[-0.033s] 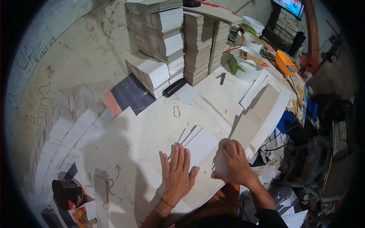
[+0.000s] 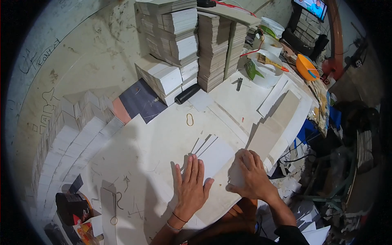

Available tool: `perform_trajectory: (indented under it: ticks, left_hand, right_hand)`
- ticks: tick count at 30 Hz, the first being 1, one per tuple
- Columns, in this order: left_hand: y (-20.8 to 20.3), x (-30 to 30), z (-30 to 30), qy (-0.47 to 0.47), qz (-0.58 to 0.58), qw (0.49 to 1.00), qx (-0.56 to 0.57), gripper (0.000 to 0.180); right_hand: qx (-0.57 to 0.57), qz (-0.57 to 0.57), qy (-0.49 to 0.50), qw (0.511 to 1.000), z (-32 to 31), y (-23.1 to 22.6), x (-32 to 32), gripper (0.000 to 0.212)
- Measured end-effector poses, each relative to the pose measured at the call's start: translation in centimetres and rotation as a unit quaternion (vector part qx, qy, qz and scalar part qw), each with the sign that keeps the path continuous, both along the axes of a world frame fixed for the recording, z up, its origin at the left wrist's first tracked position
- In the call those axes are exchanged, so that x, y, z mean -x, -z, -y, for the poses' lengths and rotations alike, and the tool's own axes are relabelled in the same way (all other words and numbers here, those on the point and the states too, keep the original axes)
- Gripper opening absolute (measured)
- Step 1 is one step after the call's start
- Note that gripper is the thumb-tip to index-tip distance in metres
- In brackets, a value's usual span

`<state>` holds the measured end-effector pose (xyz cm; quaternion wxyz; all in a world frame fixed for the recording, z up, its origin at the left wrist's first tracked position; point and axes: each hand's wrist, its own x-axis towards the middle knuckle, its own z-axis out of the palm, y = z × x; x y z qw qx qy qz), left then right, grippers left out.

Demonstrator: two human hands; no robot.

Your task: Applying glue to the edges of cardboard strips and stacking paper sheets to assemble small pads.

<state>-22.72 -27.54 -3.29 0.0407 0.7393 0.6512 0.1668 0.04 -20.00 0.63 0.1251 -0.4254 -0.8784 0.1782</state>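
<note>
My left hand [image 2: 192,185] lies flat with its fingers spread, pressing on a few fanned white paper sheets [image 2: 216,155]. Its fingertips rest on the sheets' left edge, and the palm hides their near part. To the right, my right hand [image 2: 254,173] curls over the near end of a stack of beige cardboard strips [image 2: 271,128]. Thumb and fingers bend around that end; the contact underneath is hidden. A yellow rubber band [image 2: 190,119] lies on the white table [image 2: 163,134] beyond the sheets.
Tall stacks of bound paper blocks [image 2: 179,45] and a cardboard pile [image 2: 210,53] stand at the back. More paper blocks [image 2: 73,139] line the left. A black cylinder [image 2: 188,94], white tubs [image 2: 267,73], an orange bowl [image 2: 306,67] and a dark container [image 2: 73,208] surround the work area.
</note>
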Motion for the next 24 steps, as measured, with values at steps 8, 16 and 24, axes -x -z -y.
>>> perform_trajectory:
  ticks: [8,16,24]
  left_hand:
    - [1.1,-0.3,-0.2,-0.008,0.078,0.996,-0.033,0.064]
    - [2.6,-0.1,0.3,-0.013,0.076,0.983,-0.164,0.072]
    - [0.0,0.2,0.1,0.005,0.016,1.000,0.016,0.077]
  right_hand:
    - [-0.061,-0.073,0.018,0.995,-1.0,-2.2,1.6,0.044]
    - [0.113,-0.274,0.019,0.955,-1.2,-3.4,9.0,0.027]
    - [-0.157,-0.051,0.098,0.981,-3.8,-1.6,3.9,0.065]
